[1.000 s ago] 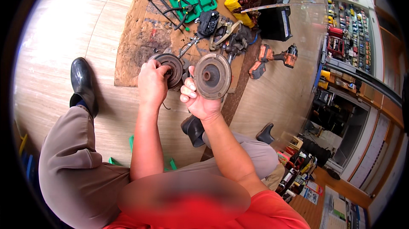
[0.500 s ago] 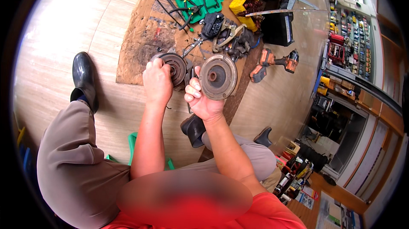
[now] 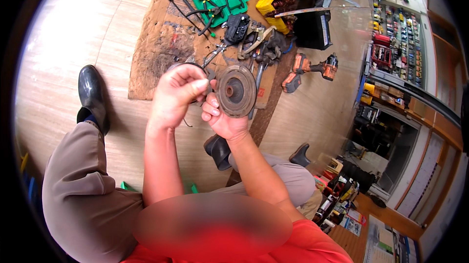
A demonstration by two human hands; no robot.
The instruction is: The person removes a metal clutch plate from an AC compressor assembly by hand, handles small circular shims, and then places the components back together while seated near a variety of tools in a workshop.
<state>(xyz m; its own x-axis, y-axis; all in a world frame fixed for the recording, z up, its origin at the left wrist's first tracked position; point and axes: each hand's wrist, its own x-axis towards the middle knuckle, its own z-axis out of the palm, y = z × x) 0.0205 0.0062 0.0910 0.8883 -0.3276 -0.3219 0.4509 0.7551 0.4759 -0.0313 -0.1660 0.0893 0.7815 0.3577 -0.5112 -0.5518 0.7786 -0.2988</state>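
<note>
Stained cardboard point(image 3: 146, 65) is lining floor point(image 3: 63, 38); right hand point(image 3: 230, 127) is clamping 1 metal disc point(image 3: 239, 92) in its fingers, left hand point(image 3: 172, 96) is hovering beside, finger closure unclear, apparent inspection calling next for steady support.

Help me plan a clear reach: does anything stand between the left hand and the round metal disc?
Yes: the right hand holds the round metal disc, its fingers at the disc's left edge, between it and the left hand.

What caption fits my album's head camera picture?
Right hand holding a round metal disc, tools lying on cardboard beyond.
</note>
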